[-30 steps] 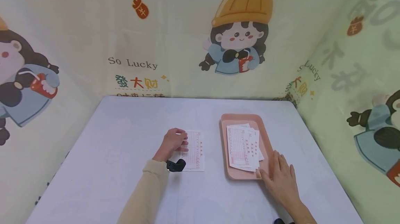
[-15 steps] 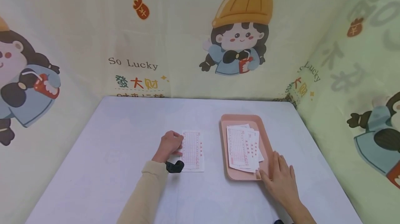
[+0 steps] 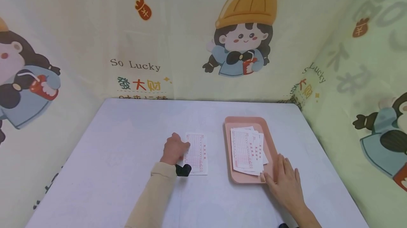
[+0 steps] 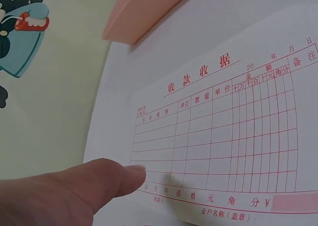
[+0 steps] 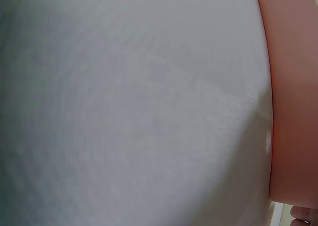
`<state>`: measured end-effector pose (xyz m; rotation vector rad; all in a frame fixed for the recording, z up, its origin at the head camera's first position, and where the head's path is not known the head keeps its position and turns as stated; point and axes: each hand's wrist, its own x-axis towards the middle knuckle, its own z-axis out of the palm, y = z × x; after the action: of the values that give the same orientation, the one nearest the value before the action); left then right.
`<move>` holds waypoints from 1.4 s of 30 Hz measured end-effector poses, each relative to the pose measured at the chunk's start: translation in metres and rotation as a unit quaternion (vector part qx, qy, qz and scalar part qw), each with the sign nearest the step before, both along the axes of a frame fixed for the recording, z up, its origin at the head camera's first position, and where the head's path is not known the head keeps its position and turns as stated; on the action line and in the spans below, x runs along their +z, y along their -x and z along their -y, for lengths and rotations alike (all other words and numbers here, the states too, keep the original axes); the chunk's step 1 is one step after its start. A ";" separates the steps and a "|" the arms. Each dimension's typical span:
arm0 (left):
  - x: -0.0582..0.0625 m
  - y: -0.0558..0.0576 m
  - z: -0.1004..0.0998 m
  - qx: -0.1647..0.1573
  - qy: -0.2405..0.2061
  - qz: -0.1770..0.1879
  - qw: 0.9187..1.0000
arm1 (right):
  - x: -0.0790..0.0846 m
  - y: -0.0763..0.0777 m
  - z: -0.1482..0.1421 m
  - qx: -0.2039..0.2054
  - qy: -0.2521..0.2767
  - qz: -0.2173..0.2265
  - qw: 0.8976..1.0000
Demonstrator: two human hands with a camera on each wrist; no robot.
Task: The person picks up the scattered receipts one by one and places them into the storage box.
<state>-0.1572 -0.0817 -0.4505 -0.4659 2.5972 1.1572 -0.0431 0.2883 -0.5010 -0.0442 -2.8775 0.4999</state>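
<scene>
A printed receipt slip (image 3: 198,155) with a red grid lies on the white table, left of the tray. My left hand (image 3: 174,149) is at its left edge; in the left wrist view one digit of the left hand (image 4: 94,184) reaches over the slip's printed form (image 4: 208,131). The other fingers are hidden, so I cannot tell whether they grip the paper. To the right, a pink tray (image 3: 227,150) holds several similar slips (image 3: 245,150), overlapping in a loose pile. My right hand (image 3: 287,182) rests with extended fingers along the tray's lower right side, its thumb at the near corner.
The white table (image 3: 127,171) spreads around both hands, its far edge meeting a cartoon-printed cloth backdrop (image 3: 184,51). More of this cloth hangs on the left and right sides. In the right wrist view the tray's wall (image 5: 293,112) rises at the right.
My left hand first drew back left off the slip, then shifted slightly right and turned, one digit now over the slip's left edge. The right hand and tray stayed put.
</scene>
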 end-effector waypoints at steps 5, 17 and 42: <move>0.002 -0.003 -0.008 -0.007 0.011 -0.017 1.000 | 0.000 0.000 0.000 0.002 0.004 -0.002 1.000; 0.000 -0.004 -0.019 -0.027 0.118 -0.062 0.991 | -0.002 0.001 -0.003 0.000 0.006 0.005 1.000; -0.003 -0.012 -0.015 -0.021 0.049 -0.078 0.996 | -0.001 0.000 -0.001 0.003 0.007 0.000 1.000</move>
<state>-0.1450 -0.0666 -0.4531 -0.3518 2.7937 1.0978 -0.0436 0.2898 -0.5018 -0.0363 -2.8741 0.5223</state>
